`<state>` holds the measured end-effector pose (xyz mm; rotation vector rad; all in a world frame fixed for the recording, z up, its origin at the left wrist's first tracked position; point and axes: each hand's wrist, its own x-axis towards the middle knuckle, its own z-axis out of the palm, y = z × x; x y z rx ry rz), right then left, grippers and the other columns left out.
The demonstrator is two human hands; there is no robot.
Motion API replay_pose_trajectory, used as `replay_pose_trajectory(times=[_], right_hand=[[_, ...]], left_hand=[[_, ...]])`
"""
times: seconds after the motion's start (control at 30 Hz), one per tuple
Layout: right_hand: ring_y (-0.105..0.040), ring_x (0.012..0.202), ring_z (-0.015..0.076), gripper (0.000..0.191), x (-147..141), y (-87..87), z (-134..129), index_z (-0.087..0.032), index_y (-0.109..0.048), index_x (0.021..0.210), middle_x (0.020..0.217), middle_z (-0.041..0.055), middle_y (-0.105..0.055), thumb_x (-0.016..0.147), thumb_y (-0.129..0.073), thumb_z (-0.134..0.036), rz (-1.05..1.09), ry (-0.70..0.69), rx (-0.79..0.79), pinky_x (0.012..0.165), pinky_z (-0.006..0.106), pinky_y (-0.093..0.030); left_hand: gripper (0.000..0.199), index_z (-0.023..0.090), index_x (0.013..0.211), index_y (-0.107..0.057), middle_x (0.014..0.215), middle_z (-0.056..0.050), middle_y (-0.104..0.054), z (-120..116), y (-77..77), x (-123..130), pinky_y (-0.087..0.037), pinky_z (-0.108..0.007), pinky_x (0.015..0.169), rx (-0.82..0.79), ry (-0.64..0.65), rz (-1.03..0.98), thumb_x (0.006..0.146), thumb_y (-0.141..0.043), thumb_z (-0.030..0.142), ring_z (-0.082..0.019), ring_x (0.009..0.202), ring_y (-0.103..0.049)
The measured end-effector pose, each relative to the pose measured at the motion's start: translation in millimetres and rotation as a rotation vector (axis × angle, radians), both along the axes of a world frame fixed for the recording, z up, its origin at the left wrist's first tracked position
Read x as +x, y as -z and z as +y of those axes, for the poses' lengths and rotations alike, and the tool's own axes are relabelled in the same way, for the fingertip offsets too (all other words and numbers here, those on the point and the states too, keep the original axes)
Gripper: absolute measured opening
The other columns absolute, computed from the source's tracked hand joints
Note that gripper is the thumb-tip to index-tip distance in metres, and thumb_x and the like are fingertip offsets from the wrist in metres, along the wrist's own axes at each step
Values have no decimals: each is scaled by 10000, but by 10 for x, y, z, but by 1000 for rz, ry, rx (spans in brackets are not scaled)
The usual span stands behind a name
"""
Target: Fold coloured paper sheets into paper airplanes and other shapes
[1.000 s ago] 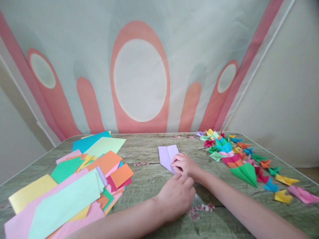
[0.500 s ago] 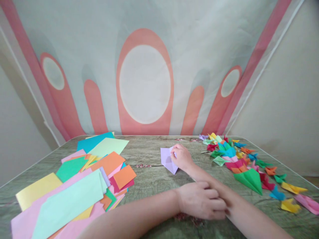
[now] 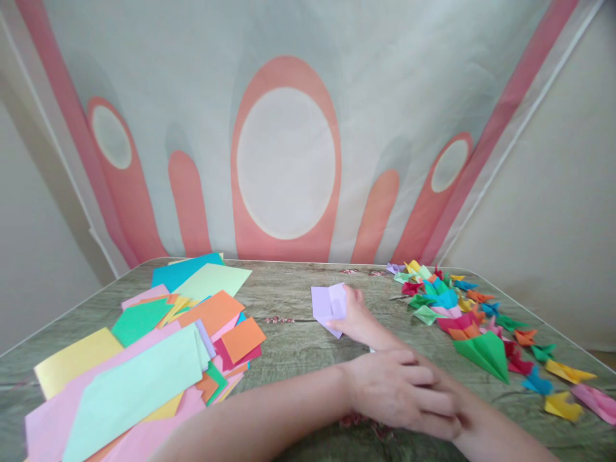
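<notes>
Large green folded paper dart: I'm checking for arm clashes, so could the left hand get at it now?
Probably not directly: the right forearm lies between the left hand and the large green folded paper dart.

Right hand [image 3: 360,317]: holds creased lilac paper [image 3: 323,303] | left hand [image 3: 403,391]: across right forearm [image 3: 491,420]

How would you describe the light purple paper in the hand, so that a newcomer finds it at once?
On the wood-grain table, look between the flat papers at left and the folded pieces at right. There, the right hand holds a light purple paper. It lies apart from both groups, with a crease and a pointed near end.
</notes>
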<state>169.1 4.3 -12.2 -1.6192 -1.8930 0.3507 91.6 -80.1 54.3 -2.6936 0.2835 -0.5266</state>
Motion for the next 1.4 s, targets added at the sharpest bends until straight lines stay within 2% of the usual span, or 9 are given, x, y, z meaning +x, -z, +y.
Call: replay_pose_trajectory(times=[0.2, 0.3, 0.4, 0.57, 0.77, 0.87, 1.0, 1.23, 1.4], right_hand=[[-534, 974, 246, 921, 138, -35, -61, -213, -118, 1393, 1256, 164, -327, 606, -565, -42, 131, -76, 126, 823, 404, -487], [-563, 875, 212, 828, 294, -189, -117, -235, -141, 1397, 1293, 160, -322, 677, -488, -18, 100, -128, 268, 754, 398, -521], [-517, 1036, 242, 630, 396, -263, -195, -243, -215, 1373, 1261, 135, -398, 800, -397, -54, -26, -199, 451, 848, 429, -489], [-514, 1038, 229, 398, 322, -142, -353, -231, -361, 1234, 1109, 105, -504, 865, -370, -82, -144, -295, 597, 856, 407, -484], [-537, 929, 222, 272, 290, -75, -426, -203, -466, 1053, 988, 90, -553, 816, -470, -69, -107, -274, 640, 793, 400, -474], [-540, 914, 231, 203, 387, -109, -391, -201, -529, 952, 955, 78, -570, 772, -564, -112, -17, -173, 584, 793, 404, -457], [-556, 850, 190, 132, 486, -148, -376, -212, -586, 879, 880, 45, -600, 793, -558, -115, 31, -231, 569, 755, 350, -446], [-542, 787, 168, 133, 448, -215, -498, -204, -622, 897, 828, 26, -651, 816, -556, -121, -348, -302, 727, 776, 361, -364], [-512, 759, 163, 120, 361, -202, -537, -196, -630, 832, 764, 28, -632, 848, -520, -152, -470, -288, 683, 774, 359, -336]], left_hand=[[286, 201, 843, -603, 946, -26, -576, 132, 105, -188, -366, -307, 804, -84, -51, 0, 924, -329, 204, -149, 891, -489], [221, 173, 1006, -565, 973, -42, -582, 231, 118, -376, -374, -307, 813, -189, -235, -117, 914, -366, 195, -153, 884, -500], [341, 161, 1210, -439, 1153, -98, -532, 381, 124, -552, -354, -352, 893, -327, -480, -375, 873, -449, 213, -210, 1078, -452], [630, 161, 1286, -363, 1197, -121, -517, 601, 172, -687, -277, -441, 975, -473, -756, -598, 737, -637, 302, -265, 1155, -408], [60, 234, 818, -614, 856, 7, -650, 684, 223, -772, -270, -400, 945, -516, -644, -494, 795, -571, 199, -176, 932, -531], [72, 223, 814, -616, 861, 2, -656, 714, 238, -832, -291, -374, 917, -533, -592, -507, 810, -552, 189, -163, 925, -532], [63, 216, 821, -605, 874, 1, -647, 733, 277, -866, -315, -353, 898, -568, -580, -518, 803, -553, 185, -159, 941, -524], [233, 199, 991, -570, 1001, -39, -605, 652, 296, -804, -338, -358, 866, -539, -709, -475, 763, -564, 153, -192, 987, -496], [127, 224, 910, -617, 920, -24, -626, 648, 348, -804, -355, -337, 783, -468, -677, -356, 838, -513, 211, -179, 899, -523]])
